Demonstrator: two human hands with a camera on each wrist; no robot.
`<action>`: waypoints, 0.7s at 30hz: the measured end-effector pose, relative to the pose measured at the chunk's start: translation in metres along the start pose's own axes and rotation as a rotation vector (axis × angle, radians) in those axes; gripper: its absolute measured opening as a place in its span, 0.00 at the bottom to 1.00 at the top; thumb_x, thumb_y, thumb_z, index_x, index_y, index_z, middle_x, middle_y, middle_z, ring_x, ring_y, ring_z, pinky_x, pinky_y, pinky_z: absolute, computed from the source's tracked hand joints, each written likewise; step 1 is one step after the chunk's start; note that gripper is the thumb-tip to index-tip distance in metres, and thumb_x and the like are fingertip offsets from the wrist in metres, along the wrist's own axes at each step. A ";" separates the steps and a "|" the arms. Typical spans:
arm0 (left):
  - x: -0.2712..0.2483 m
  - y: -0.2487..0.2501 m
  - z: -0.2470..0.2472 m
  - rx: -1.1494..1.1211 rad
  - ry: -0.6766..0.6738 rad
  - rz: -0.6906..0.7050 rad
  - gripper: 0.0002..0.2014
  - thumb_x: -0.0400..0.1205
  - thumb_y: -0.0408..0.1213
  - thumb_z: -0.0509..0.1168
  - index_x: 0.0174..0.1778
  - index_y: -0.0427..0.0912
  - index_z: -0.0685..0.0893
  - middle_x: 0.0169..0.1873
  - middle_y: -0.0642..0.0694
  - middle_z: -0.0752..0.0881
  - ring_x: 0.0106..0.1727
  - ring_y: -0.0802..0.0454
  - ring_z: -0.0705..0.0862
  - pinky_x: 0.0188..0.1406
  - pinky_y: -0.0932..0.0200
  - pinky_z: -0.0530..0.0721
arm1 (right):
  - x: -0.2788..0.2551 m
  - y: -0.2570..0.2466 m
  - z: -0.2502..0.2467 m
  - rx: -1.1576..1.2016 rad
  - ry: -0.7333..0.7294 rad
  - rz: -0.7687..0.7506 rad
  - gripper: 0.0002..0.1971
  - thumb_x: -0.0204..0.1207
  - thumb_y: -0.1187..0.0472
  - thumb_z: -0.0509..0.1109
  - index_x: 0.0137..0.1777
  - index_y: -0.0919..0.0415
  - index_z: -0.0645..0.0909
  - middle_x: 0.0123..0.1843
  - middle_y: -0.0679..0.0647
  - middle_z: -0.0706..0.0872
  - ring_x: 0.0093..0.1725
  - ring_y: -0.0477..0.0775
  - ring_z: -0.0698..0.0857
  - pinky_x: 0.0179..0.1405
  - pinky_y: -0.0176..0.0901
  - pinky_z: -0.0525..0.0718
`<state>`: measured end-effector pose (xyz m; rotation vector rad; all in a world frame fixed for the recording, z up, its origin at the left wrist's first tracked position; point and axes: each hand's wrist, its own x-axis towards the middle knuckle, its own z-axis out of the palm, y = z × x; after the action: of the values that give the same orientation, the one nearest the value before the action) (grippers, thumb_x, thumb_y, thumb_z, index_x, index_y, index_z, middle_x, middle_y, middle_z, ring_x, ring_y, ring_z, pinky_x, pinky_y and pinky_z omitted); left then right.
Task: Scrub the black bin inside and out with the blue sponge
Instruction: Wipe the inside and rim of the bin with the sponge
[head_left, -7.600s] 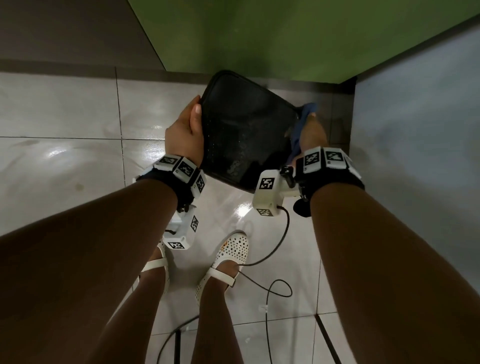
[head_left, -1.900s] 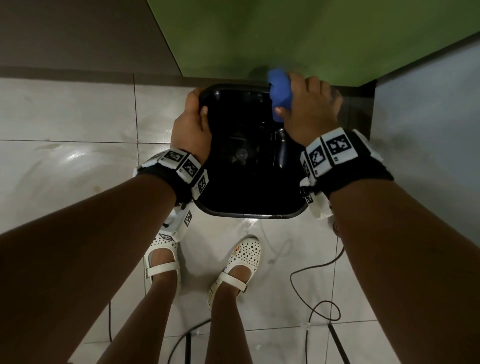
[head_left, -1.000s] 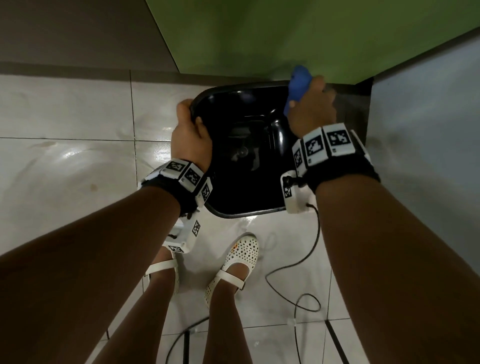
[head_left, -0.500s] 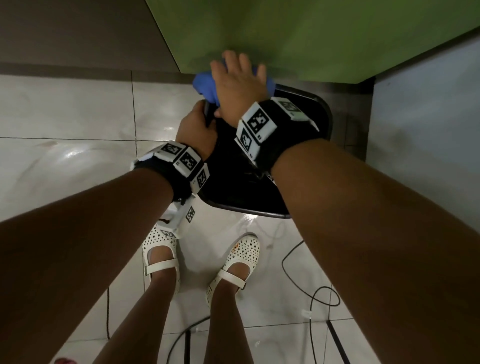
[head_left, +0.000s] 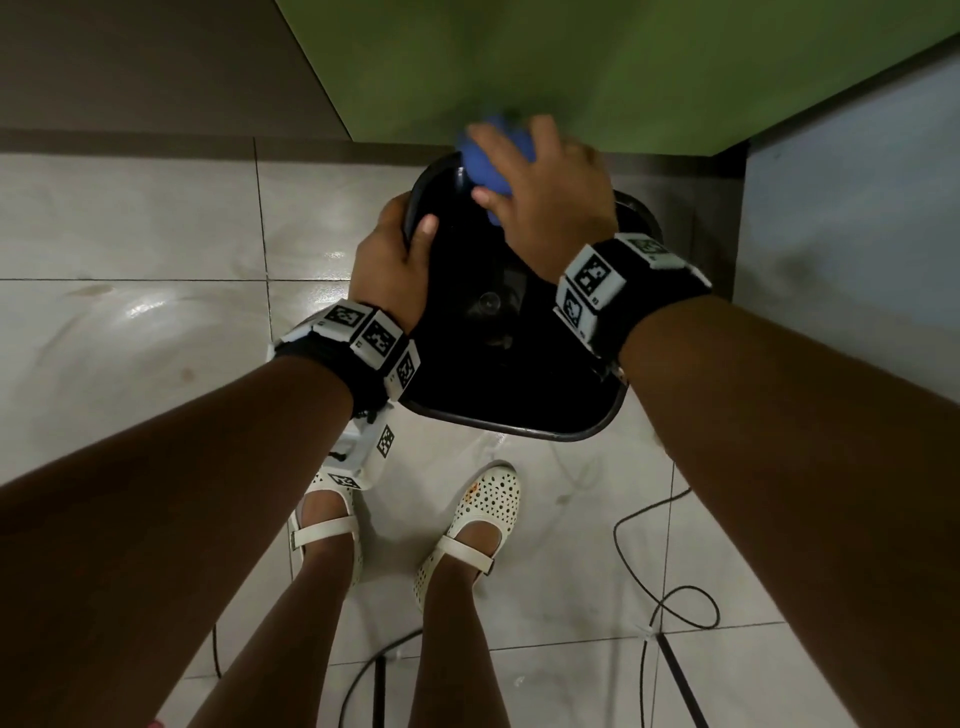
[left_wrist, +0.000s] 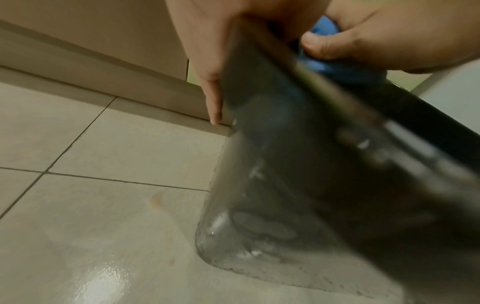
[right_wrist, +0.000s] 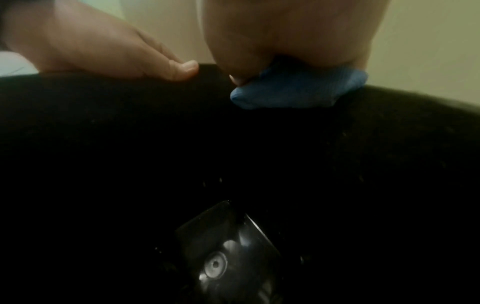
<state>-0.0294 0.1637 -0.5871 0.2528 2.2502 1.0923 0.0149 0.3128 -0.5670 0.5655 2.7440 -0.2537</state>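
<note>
The black bin (head_left: 498, 395) stands on the tiled floor in front of my feet, its mouth facing up at me. My left hand (head_left: 395, 260) grips its left rim, thumb inside, fingers down the outer wall (left_wrist: 285, 164). My right hand (head_left: 540, 192) holds the blue sponge (head_left: 485, 166) and presses it on the far rim. In the right wrist view the sponge (right_wrist: 298, 92) sits on the rim with the dark inside of the bin (right_wrist: 233, 185) below. The left wrist view shows the sponge (left_wrist: 337, 65) under my right thumb.
A green wall (head_left: 597, 67) rises right behind the bin and a pale panel (head_left: 852, 234) closes the right side. My two white shoes (head_left: 467, 525) stand just before the bin. Black cables (head_left: 670, 597) loop on the floor at the right.
My right hand has carried the sponge along the far rim, from the far left corner a little to the right. The left hand keeps its grip on the left rim.
</note>
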 end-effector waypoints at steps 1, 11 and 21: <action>0.000 0.000 0.000 0.013 -0.002 -0.004 0.18 0.85 0.41 0.54 0.70 0.39 0.72 0.60 0.38 0.84 0.59 0.45 0.81 0.45 0.70 0.70 | -0.005 0.006 0.002 0.002 0.008 0.059 0.26 0.79 0.44 0.58 0.77 0.44 0.63 0.70 0.61 0.73 0.58 0.68 0.79 0.59 0.59 0.75; -0.004 0.005 0.000 0.067 0.009 0.002 0.19 0.85 0.41 0.53 0.72 0.42 0.69 0.60 0.39 0.84 0.61 0.42 0.81 0.48 0.66 0.71 | -0.045 0.043 0.007 0.299 -0.008 0.580 0.28 0.80 0.48 0.61 0.77 0.52 0.58 0.75 0.61 0.64 0.67 0.69 0.72 0.57 0.59 0.78; -0.001 0.006 -0.003 0.209 0.028 0.002 0.20 0.86 0.42 0.49 0.75 0.42 0.63 0.58 0.33 0.84 0.58 0.34 0.82 0.50 0.52 0.76 | -0.006 0.004 0.003 0.176 0.035 0.370 0.24 0.80 0.53 0.62 0.76 0.50 0.64 0.82 0.57 0.57 0.82 0.64 0.52 0.78 0.67 0.45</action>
<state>-0.0313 0.1652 -0.5809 0.3282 2.3910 0.8660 0.0221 0.3138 -0.5679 1.1155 2.5985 -0.3970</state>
